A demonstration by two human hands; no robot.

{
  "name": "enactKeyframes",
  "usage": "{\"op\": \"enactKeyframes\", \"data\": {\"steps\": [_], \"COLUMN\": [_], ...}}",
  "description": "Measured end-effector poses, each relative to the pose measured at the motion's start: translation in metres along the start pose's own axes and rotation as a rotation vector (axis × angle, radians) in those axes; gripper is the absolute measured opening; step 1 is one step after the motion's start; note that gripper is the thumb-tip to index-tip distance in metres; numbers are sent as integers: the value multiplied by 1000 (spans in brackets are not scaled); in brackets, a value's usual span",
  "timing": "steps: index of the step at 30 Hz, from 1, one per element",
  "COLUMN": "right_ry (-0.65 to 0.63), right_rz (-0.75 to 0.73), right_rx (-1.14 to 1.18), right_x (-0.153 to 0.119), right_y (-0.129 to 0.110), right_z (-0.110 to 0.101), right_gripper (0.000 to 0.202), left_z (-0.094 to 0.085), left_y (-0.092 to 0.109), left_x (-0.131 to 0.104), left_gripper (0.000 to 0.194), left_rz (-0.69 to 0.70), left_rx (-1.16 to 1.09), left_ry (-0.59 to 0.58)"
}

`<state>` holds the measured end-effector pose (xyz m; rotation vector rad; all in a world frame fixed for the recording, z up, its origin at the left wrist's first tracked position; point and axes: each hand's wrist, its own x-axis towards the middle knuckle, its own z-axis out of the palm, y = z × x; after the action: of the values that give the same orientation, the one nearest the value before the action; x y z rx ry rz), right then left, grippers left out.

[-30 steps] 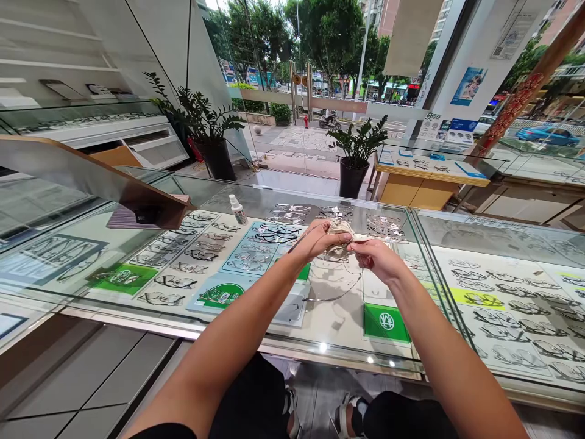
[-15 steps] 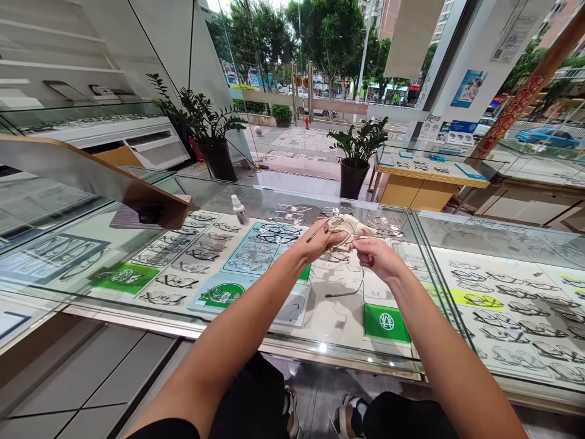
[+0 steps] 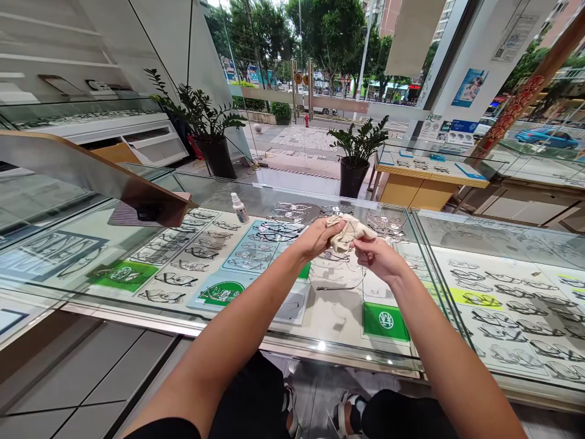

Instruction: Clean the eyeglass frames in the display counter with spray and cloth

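Note:
A crumpled cream cleaning cloth (image 3: 343, 241) is bunched in my left hand (image 3: 317, 239), with the thumb pressed on top of it. My right hand (image 3: 377, 258) is closed at the cloth's right side, pinching a pair of eyeglasses (image 3: 342, 288). One thin temple of the glasses hangs below the hands, pointing left with a dark tip. The lenses are mostly hidden by the cloth and fingers. Both hands are held close together above the glass display counter (image 3: 336, 314).
A white spray bottle (image 3: 239, 208) stands on the counter to the left. Rows of eyeglass frames (image 3: 516, 308) lie under the glass. A wooden-edged panel (image 3: 132, 192) juts in from the left, and a potted plant (image 3: 354, 174) stands beyond the counter.
My left fingers have shifted over the cloth, which now covers more of the glasses. The hanging temple has swung slightly left and up; the other temple by my left hand no longer shows.

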<state>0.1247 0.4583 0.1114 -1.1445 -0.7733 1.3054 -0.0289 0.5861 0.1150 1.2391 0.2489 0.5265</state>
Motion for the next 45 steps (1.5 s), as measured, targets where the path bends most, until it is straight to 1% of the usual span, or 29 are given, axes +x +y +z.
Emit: {"op": "enactKeyframes", "data": {"steps": [3, 5, 8, 13, 17, 21, 23, 25, 28, 31, 33, 36, 42, 44, 45], "right_ry": [-18, -21, -12, 1, 6, 28, 27, 20, 10, -14, -28, -28, -13, -19, -21], "right_rz": [29, 41, 30, 15, 18, 22, 22, 18, 13, 24, 33, 34, 40, 37, 31], "right_rx": [-3, -3, 9, 29, 24, 46, 64, 86, 107, 94, 86, 90, 109, 111, 114], "right_x": [0, 0, -1, 0, 1, 2, 2, 2, 2, 3, 4, 6, 7, 7, 6], "right_y": [-3, -4, -3, 1, 5, 8, 8, 6, 3, 0, 0, 4, 13, 13, 13], "right_z": [-4, -4, -1, 3, 4, 6, 7, 7, 4, 0, -2, -1, 4, 6, 6], "right_gripper": [40, 39, 40, 42, 41, 42, 43, 43, 44, 46, 46, 45, 44, 44, 44], "left_z": [-3, -3, -3, -3, 1, 8, 9, 6, -1, -6, -7, -4, 5, 7, 8], "left_y": [7, 9, 7, -1, -6, -10, -9, -6, 1, 4, 4, 1, -8, -9, -9], "left_x": [-4, -6, -6, -1, 2, 4, 4, 3, 1, -1, -2, -2, 2, 3, 3], "left_gripper": [52, 54, 55, 50, 48, 49, 51, 54, 52, 50, 53, 54, 48, 48, 48], "left_rz": [-50, -54, -23, 22, 61, 101, 92, 56, 0, -13, 2, 24, 58, 72, 79], "left_rx": [-15, -2, 20, 69, 77, 66, 55, 41, 9, -12, 5, 58, 132, 133, 129], "left_ry": [-91, -108, -104, -60, -12, 91, 119, 96, 2, -62, -67, -31, 164, 195, 191]}}
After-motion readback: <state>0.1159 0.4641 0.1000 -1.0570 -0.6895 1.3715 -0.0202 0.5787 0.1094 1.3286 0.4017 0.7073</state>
